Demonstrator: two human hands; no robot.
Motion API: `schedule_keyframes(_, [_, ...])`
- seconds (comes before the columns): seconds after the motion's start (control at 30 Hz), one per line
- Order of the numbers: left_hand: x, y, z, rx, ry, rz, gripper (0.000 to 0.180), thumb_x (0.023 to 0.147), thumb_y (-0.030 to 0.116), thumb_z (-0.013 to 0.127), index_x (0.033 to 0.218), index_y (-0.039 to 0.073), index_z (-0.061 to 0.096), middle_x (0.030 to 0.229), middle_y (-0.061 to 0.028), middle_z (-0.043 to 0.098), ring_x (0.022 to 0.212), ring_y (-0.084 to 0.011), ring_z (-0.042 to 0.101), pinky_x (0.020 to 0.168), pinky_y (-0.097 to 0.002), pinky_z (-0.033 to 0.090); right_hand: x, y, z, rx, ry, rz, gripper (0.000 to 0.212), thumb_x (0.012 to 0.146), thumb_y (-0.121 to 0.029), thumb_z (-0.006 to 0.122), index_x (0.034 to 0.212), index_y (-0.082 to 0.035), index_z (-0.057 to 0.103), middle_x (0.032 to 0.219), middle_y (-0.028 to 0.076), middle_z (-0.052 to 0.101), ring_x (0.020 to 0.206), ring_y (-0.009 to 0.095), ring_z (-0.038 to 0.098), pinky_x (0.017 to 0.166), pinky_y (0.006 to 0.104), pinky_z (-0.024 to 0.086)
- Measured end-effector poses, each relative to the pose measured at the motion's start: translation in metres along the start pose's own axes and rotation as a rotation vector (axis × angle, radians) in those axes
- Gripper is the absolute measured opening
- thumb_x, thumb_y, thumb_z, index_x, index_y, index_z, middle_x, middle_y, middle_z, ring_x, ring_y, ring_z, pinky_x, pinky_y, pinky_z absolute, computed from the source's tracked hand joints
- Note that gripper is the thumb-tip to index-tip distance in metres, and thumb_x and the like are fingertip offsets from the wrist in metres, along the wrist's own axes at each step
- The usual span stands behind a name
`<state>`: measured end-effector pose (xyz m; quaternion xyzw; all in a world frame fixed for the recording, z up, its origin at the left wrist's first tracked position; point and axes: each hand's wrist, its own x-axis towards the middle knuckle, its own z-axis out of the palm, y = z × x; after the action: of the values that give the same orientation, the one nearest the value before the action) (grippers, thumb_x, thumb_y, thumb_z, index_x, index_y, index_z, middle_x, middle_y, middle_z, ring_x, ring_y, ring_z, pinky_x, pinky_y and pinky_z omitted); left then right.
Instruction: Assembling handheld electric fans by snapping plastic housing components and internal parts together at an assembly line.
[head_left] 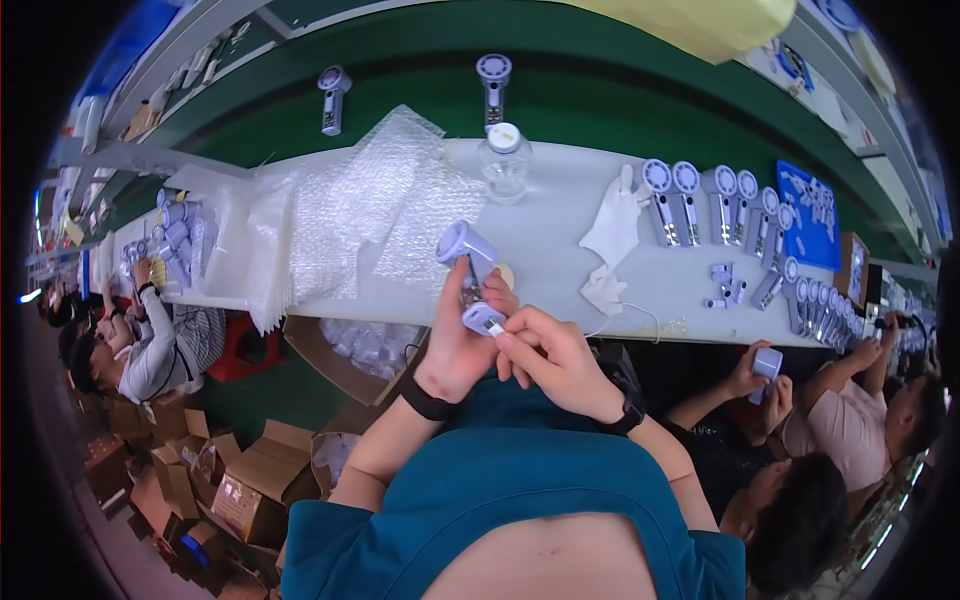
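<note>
Nearer than the lidded jar (507, 176), a lavender handheld fan (481, 250), its head (455, 240) joined, is gripped by the left hand (456, 350), its base (478, 317) apparently unfinished, a white piece (492, 327) being pinched there by the right hand (560, 358).

Bench (555, 255), white: stretching across the middle. Strip (420, 85), green: running along the bench's far edge. Shelves (170, 158), pale-framed: flanking upper left and upper right. Stool (238, 350), red: standing near the bench's left part. Floor (310, 372): showing green beside the stool. Light (30, 297): glowing white at far left; more strips shining at lower right.
</note>
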<state>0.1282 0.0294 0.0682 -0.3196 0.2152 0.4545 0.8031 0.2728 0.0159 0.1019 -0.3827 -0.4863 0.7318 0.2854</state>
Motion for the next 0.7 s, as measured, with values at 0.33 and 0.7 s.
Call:
schedule_keyframes(0.33, [0.015, -0.051, 0.003, 0.485, 0.118, 0.319, 0.041, 0.089, 0.048, 0.045, 0.091, 0.007, 0.046, 0.073, 0.0001, 0.047, 0.062, -0.0092, 0.048, 0.056, -0.0207, 0.042, -0.027, 0.010, -0.007, 0.338, 0.210, 0.185, 0.015, 0.091, -0.014, 0.048, 0.084, -0.001, 0.048, 0.058, 0.007, 0.057, 0.043, 0.008, 0.046, 0.041, 0.0205, 0.034])
schedule_keyframes(0.7, [0.012, -0.060, -0.007, 1.150, -0.251, 0.659, 0.051, 0.093, 0.052, 0.026, 0.108, 0.004, 0.038, 0.082, -0.0035, 0.047, 0.063, -0.0108, 0.049, 0.057, -0.0229, 0.043, -0.049, 0.019, 0.008, 0.588, 0.325, 0.038, 0.015, 0.092, -0.014, 0.044, 0.087, 0.000, 0.047, 0.058, 0.009, 0.056, 0.041, 0.009, 0.044, 0.040, 0.0204, 0.034])
